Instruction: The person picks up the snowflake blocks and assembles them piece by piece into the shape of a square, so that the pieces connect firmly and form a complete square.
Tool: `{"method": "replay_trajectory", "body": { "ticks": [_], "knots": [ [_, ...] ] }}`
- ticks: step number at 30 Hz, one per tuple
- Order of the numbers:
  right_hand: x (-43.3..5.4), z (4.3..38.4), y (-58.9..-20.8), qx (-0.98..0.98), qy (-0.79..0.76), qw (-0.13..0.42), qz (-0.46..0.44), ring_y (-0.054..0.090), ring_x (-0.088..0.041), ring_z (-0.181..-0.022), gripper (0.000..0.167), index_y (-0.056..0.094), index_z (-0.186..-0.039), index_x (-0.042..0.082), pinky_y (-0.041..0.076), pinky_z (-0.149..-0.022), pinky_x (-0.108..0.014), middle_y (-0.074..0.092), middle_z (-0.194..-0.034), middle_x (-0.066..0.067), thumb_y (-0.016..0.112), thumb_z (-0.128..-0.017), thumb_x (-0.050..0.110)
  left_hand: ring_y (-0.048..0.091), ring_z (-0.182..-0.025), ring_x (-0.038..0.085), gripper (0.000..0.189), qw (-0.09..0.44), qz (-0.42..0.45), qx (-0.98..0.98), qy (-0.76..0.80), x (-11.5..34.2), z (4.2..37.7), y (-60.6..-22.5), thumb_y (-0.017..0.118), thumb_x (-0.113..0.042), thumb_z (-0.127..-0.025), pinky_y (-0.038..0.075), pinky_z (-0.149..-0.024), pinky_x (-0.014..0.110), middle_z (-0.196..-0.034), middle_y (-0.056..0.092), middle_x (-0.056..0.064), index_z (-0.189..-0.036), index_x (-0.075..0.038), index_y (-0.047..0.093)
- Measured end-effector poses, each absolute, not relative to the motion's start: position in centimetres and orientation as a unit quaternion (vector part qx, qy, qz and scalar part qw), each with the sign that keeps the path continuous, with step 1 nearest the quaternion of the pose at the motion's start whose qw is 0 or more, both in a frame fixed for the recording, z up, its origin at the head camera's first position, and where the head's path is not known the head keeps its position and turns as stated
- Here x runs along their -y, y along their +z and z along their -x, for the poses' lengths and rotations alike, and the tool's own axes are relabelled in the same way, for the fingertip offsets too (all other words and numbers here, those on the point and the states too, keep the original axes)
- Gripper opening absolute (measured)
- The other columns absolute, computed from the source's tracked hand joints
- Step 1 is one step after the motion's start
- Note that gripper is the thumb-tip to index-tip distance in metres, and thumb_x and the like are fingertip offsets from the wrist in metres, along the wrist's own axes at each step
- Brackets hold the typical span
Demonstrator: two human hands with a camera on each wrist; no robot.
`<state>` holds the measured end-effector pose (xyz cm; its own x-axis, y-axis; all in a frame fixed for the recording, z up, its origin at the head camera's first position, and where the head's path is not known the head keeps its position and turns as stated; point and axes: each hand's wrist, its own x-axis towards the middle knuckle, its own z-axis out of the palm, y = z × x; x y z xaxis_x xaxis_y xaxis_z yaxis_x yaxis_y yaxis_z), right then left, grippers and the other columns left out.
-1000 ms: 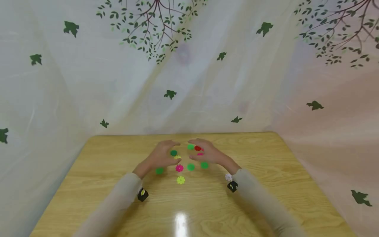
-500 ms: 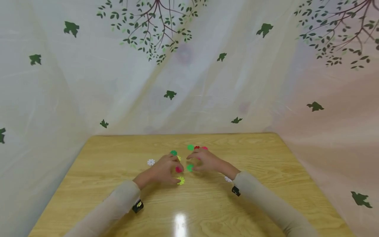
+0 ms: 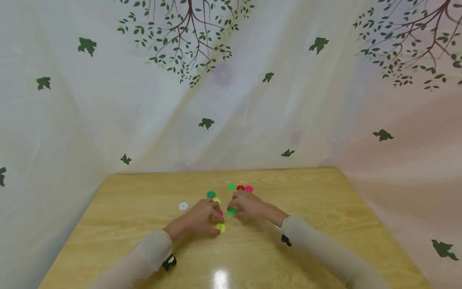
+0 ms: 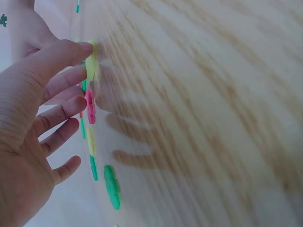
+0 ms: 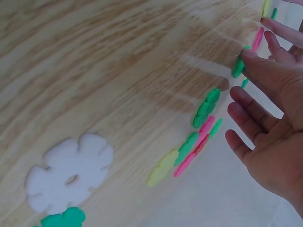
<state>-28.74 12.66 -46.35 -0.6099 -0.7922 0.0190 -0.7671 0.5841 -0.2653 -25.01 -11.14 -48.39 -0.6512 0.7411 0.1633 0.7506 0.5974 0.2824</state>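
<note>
On the wooden table, my left hand has thumb and index finger at opposite edges of a yellow flower-shaped plastic disc, pinching it. The left wrist view shows the other fingers spread loosely behind the thumb. A pink disc lies just past that yellow disc, partly covered by the hand in the head view. My right hand pinches a light green disc between thumb and index finger. Its other fingers are half bent above the table in the right wrist view.
Beyond the hands lie dark green, yellow, light green, red and pink discs. A white disc is at left; another white disc lies near the right wrist. A patterned cloth hangs behind the table.
Both hands have come back toward the body and lowered to the table. The left fingers have drawn in around the yellow disc, the right ones around the light green disc. The head view has tilted slightly.
</note>
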Motion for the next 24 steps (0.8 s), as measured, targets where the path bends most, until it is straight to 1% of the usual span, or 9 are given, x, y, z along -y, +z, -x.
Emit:
{"method": "replay_trajectory", "body": {
  "ticks": [3, 6, 9, 11, 14, 16, 19, 21, 24],
  "knots": [
    [-12.8, 28.4, -46.7, -0.890, -0.133, 0.061, 0.431, 0.061, -0.017, -0.100, 0.023, 0.077, -0.107, 0.009, 0.051, -0.090, -0.029, 0.068, -0.104, -0.002, 0.083, -0.085, 0.014, 0.051, -0.099, 0.009, 0.020, 0.001, 0.407, 0.896, -0.180, 10.9, 24.5, -48.5, 0.084, -0.032, -0.075, 0.046, -0.091, 0.035, -0.102, 0.067, -0.010, -0.094, -0.026, 0.081],
    [-12.9, 28.4, -46.7, -0.888, -0.171, 0.081, 0.418, 0.062, -0.018, -0.099, 0.021, 0.076, -0.104, 0.006, 0.053, -0.090, -0.028, 0.069, -0.103, -0.003, 0.083, -0.084, 0.008, 0.053, -0.097, 0.008, 0.017, 0.000, 0.402, 0.895, -0.193, 10.5, 24.3, -48.4, 0.085, -0.027, -0.074, 0.046, -0.088, 0.034, -0.098, 0.069, -0.012, -0.090, -0.024, 0.079],
    [-12.9, 28.7, -46.7, -0.884, -0.217, 0.103, 0.401, 0.065, -0.017, -0.095, 0.020, 0.074, -0.098, 0.005, 0.055, -0.086, -0.025, 0.071, -0.100, -0.004, 0.082, -0.081, 0.000, 0.056, -0.090, 0.006, 0.018, 0.016, 0.404, 0.892, -0.203, 10.4, 24.3, -48.2, 0.085, -0.021, -0.070, 0.046, -0.086, 0.034, -0.091, 0.071, -0.013, -0.087, -0.022, 0.078],
    [-12.8, 28.9, -46.6, -0.880, -0.243, 0.121, 0.390, 0.065, -0.016, -0.091, 0.021, 0.073, -0.096, 0.005, 0.055, -0.082, -0.023, 0.072, -0.098, -0.003, 0.081, -0.080, -0.004, 0.054, -0.082, 0.004, 0.019, 0.030, 0.408, 0.889, -0.208, 10.5, 24.4, -48.2, 0.085, -0.018, -0.068, 0.046, -0.081, 0.032, -0.084, 0.071, -0.014, -0.085, -0.022, 0.078],
    [-12.8, 29.2, -46.5, -0.870, -0.271, 0.148, 0.384, 0.065, -0.015, -0.085, 0.022, 0.072, -0.094, 0.005, 0.054, -0.076, -0.021, 0.073, -0.094, -0.004, 0.079, -0.079, -0.009, 0.050, -0.072, -0.001, 0.021, 0.037, 0.412, 0.883, -0.223, 10.6, 24.6, -48.4, 0.085, -0.013, -0.067, 0.043, -0.075, 0.026, -0.074, 0.068, -0.015, -0.084, -0.023, 0.077],
    [-12.9, 29.4, -46.3, -0.863, -0.288, 0.165, 0.380, 0.064, -0.015, -0.082, 0.020, 0.072, -0.093, 0.004, 0.054, -0.073, -0.021, 0.072, -0.092, -0.005, 0.077, -0.080, -0.010, 0.050, -0.069, -0.003, 0.021, 0.021, 0.411, 0.877, -0.249, 10.7, 24.8, -48.6, 0.084, -0.009, -0.070, 0.044, -0.073, 0.022, -0.074, 0.069, -0.014, -0.085, -0.021, 0.078],
    [-13.2, 29.9, -45.9, -0.857, -0.302, 0.179, 0.377, 0.064, -0.012, -0.080, 0.016, 0.073, -0.091, 0.003, 0.054, -0.073, -0.020, 0.073, -0.090, -0.008, 0.077, -0.081, -0.009, 0.055, -0.070, -0.005, 0.020, -0.017, 0.401, 0.866, -0.298, 10.7, 25.2, -48.7, 0.082, -0.003, -0.075, 0.049, -0.071, 0.018, -0.078, 0.074, -0.010, -0.088, -0.018, 0.079],
    [-13.5, 30.3, -45.7, -0.857, -0.303, 0.181, 0.375, 0.064, -0.009, -0.079, 0.012, 0.074, -0.089, 0.003, 0.055, -0.073, -0.019, 0.074, -0.088, -0.008, 0.077, -0.082, -0.007, 0.058, -0.072, -0.004, 0.018, -0.041, 0.396, 0.856, -0.329, 10.7, 25.5, -48.8, 0.080, 0.000, -0.079, 0.053, -0.069, 0.017, -0.083, 0.077, -0.005, -0.091, -0.014, 0.080],
    [-14.0, 31.0, -45.5, -0.858, -0.309, 0.180, 0.369, 0.064, -0.005, -0.077, 0.011, 0.074, -0.088, 0.003, 0.055, -0.073, -0.019, 0.074, -0.087, -0.007, 0.078, -0.082, -0.005, 0.061, -0.074, -0.003, 0.014, -0.070, 0.382, 0.842, -0.374, 10.8, 26.0, -48.9, 0.076, 0.000, -0.085, 0.054, -0.069, 0.017, -0.089, 0.078, 0.002, -0.095, -0.008, 0.081]
  ]
}}
